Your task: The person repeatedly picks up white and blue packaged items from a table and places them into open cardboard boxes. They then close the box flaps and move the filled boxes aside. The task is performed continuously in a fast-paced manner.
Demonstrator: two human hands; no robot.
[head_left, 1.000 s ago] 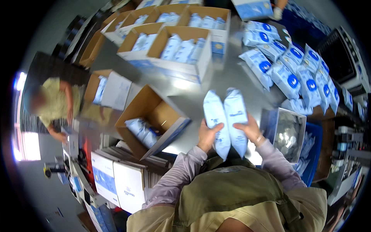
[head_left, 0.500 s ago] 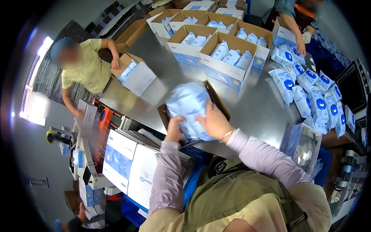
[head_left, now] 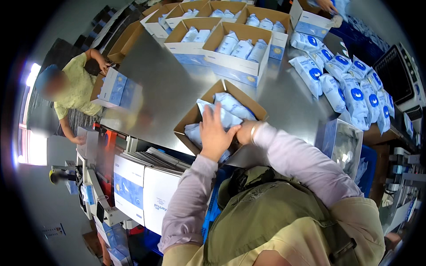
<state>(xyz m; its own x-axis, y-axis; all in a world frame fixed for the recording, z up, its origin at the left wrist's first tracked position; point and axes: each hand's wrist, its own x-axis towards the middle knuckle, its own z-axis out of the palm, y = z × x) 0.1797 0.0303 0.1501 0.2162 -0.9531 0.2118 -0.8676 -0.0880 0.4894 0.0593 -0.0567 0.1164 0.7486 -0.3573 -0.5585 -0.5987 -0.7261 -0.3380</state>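
Note:
An open cardboard box point(head_left: 188, 119) stands before me at the near edge of the metal table. Inside it are soft light-blue plastic packs; one pack point(head_left: 234, 105) lies by the far right wall, and a middle pack point(head_left: 205, 106) tilts up under my hands. My left hand point(head_left: 215, 135) rests on the middle pack, fingers stretched out and a little apart. Close beside it, my right hand point(head_left: 245, 132) reaches down into the box with its fingers mostly hidden. Another pack point(head_left: 192, 133) shows at the left wall, partly covered by my left hand.
Several open boxes point(head_left: 235, 66) filled with packs stand farther back. On the right lies a pile of loose packs point(head_left: 355, 95). A box with clear plastic point(head_left: 348, 144) sits at the near right. Flattened cartons point(head_left: 128, 186) are at my left. A co-worker point(head_left: 73, 84) handles another box point(head_left: 113, 88).
The packs I held above the box are now down inside it. My left hand has spread over the middle pack and my right hand has lowered. The co-worker's box has shifted and turned.

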